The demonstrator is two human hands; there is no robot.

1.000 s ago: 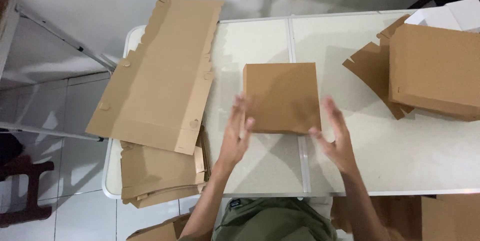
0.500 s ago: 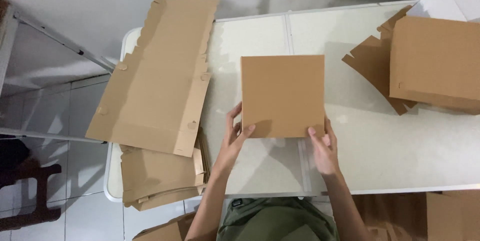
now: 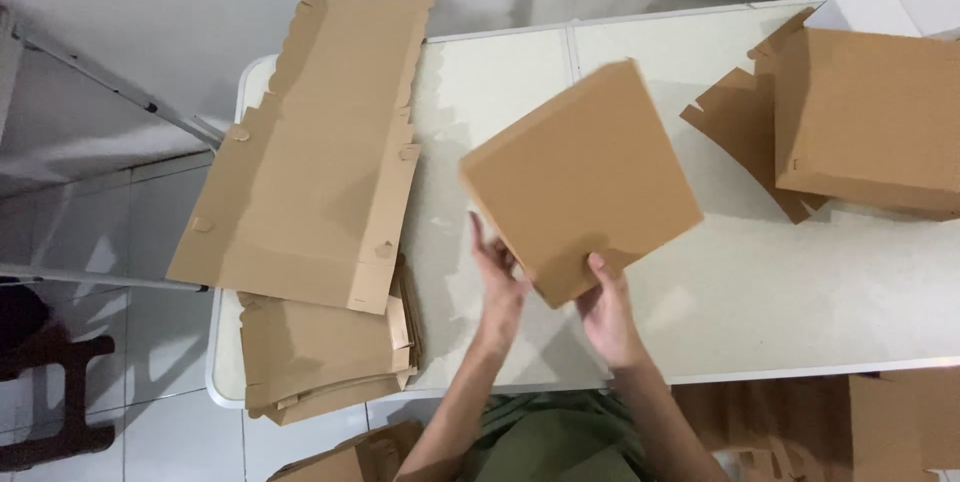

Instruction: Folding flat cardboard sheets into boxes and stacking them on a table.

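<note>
I see both hands, left hand (image 3: 497,287) and right hand (image 3: 607,307), clamped on one folded brown box (image 3: 580,180); finished boxes (image 3: 868,117) stack at two o'clock, flat blanks (image 3: 310,152) wait at nine.

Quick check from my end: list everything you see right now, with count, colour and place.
folded box: one, brown, held tilted above the table's middle
flat cardboard sheet: one large, brown, over the table's left edge
stack of flat cardboard: one pile, brown, near-left corner of the table
finished boxes: one stack, brown, right end of the table
loose cardboard blank: one, brown, partly under that stack
table: one, off-white
floor: pale tiles, left
left hand: on the box's near-left edge
right hand: grips the box's near corner
</note>
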